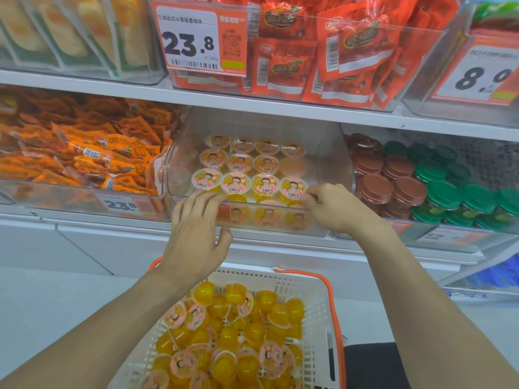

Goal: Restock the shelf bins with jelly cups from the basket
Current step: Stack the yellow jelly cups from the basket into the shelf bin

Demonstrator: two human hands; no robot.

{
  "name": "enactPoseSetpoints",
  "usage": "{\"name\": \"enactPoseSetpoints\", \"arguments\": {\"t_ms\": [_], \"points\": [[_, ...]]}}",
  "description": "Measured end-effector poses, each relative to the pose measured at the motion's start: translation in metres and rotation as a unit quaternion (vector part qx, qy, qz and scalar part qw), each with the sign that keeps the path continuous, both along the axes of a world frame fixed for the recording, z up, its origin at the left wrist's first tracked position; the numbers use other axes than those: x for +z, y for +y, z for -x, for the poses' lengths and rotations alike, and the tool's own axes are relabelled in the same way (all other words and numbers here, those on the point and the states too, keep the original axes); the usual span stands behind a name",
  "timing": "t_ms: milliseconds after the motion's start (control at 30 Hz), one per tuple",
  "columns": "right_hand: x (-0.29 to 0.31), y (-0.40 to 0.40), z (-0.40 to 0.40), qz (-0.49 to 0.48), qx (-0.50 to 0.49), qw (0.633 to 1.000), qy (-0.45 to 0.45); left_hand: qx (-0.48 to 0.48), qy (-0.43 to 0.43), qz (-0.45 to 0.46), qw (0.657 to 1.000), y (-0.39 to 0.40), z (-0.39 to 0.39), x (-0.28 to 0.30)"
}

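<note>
A clear shelf bin [334,153] on the middle shelf holds rows of yellow jelly cups [235,182] with pink cartoon lids. My left hand [196,228] reaches over the bin's front rim with fairly straight fingers, fingertips by the front-left cup, thumb outside on the front wall. My right hand [334,209] is at the rim's right end, its curled fingers pinching the edge of the front-right jelly cup [292,188]. Below my arms, a white basket [317,310] with orange handles is piled with more jelly cups [230,332].
A bin of orange snack packets [84,158] stands left of the jelly bin, and a bin of brown and green lidded cups [421,181] to the right. The shelf above [252,102] carries red packets and price tags. A white floor lies around the basket.
</note>
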State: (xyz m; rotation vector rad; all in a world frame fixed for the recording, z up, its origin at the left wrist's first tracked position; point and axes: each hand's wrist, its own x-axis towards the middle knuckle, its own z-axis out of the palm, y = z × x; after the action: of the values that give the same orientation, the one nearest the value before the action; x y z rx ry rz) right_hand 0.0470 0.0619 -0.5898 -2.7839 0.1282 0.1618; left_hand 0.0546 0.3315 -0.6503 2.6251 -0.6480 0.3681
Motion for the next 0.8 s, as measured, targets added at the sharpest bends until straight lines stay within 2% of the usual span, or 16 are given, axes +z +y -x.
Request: {"name": "enactPoseSetpoints", "arguments": {"t_ms": [100, 200, 333, 433, 567, 700, 800], "points": [[0.001, 0.005, 0.000, -0.028, 0.023, 0.995, -0.096, 0.000, 0.005, -0.015, 1.000, 0.001, -0.008, 0.008], [0.002, 0.019, 0.000, -0.057, 0.070, 0.987, -0.134, 0.000, 0.026, -0.089, 0.996, 0.002, -0.025, 0.020], [-0.003, 0.033, 0.000, -0.028, 0.089, 0.994, -0.064, 0.011, 0.063, -0.208, 0.976, -0.007, -0.039, 0.044], [-0.011, 0.041, 0.002, 0.001, 0.099, 0.995, -0.014, 0.006, 0.080, -0.217, 0.973, -0.013, -0.040, 0.048], [-0.010, 0.047, 0.003, 0.000, 0.101, 0.995, -0.015, 0.022, 0.072, -0.204, 0.976, -0.004, -0.039, 0.036], [-0.005, 0.035, 0.003, -0.011, 0.057, 0.998, -0.031, 0.023, 0.057, -0.207, 0.977, 0.003, -0.040, 0.028], [-0.006, 0.025, 0.007, 0.008, 0.011, 1.000, -0.001, 0.021, 0.059, -0.224, 0.973, 0.007, -0.040, 0.026]]}}
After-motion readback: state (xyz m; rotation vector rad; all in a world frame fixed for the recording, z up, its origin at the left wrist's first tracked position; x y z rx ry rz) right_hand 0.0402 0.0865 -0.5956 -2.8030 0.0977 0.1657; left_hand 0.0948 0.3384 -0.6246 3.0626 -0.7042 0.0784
